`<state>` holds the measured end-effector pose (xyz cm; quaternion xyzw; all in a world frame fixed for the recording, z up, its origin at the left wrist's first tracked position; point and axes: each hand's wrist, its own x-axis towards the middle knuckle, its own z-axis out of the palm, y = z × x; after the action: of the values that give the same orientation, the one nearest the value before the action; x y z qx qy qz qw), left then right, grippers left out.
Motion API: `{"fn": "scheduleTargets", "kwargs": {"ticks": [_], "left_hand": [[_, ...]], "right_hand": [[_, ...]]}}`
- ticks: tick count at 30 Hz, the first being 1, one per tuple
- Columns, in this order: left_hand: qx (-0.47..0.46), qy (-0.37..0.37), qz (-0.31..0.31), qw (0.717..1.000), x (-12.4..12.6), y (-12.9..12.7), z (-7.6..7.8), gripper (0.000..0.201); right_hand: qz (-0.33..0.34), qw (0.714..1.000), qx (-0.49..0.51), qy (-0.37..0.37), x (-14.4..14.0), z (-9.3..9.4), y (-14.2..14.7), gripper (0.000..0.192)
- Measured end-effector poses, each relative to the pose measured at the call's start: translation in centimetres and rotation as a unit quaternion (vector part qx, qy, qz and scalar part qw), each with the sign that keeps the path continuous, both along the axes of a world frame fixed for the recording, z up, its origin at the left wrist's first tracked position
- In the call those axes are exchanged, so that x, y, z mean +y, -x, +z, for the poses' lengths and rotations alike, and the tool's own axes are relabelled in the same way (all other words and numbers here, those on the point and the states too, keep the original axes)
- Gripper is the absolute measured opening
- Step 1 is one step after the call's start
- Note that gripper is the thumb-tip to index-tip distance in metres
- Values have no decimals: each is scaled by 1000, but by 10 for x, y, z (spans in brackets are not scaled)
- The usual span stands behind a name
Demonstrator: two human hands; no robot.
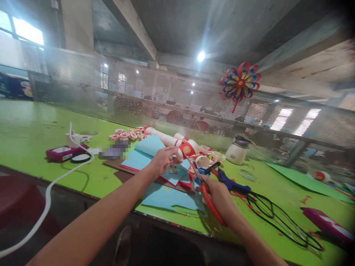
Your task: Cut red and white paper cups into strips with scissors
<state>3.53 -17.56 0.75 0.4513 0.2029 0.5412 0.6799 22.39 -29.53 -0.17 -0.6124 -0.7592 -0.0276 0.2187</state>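
My left hand [163, 159] reaches forward over the blue paper sheets [166, 192], its fingers curled around a red-and-white paper cup [185, 148] at the end of a row of stacked cups lying on their side. My right hand [219, 195] is closed around the red handles of a pair of scissors [206, 192], whose blades point up and away toward that same cup. I cannot tell whether the blades touch it. The blue sheets lie spread on the green surface [33, 133], near its front edge, with brown card under them. Just right of the scissors lies a blue glue gun [231, 183], and its black cable [280, 218] loops farther right across the surface. Beyond the cups, a white pot with a dark lid [237, 150] stands close to the mesh screen [166, 99]. Left of the blue sheets sits a magenta box [62, 153], with a white cord [50, 188] running from beside it off the front edge. A coloured paper pinwheel [240, 83] hangs on the mesh above the pot. A second magenta box [327, 223] lies far right of the glue gun.
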Motion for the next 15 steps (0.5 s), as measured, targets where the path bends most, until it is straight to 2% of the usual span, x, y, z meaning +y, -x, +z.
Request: {"fn": "scheduleTargets", "kwargs": {"ticks": [5,10,15], "left_hand": [[31,-1,-84,996,1,8,3,21],[5,-2,-62,998,0,7,1,27],[-5,-4,-47,999,1,3,-1,25]], "right_hand": [[4,1000,-2,-10,-2,-5,-9,47],[15,1000,11,-8,1,-12,-14,48],[37,999,33,-6,1,-10,-13,48]]}}
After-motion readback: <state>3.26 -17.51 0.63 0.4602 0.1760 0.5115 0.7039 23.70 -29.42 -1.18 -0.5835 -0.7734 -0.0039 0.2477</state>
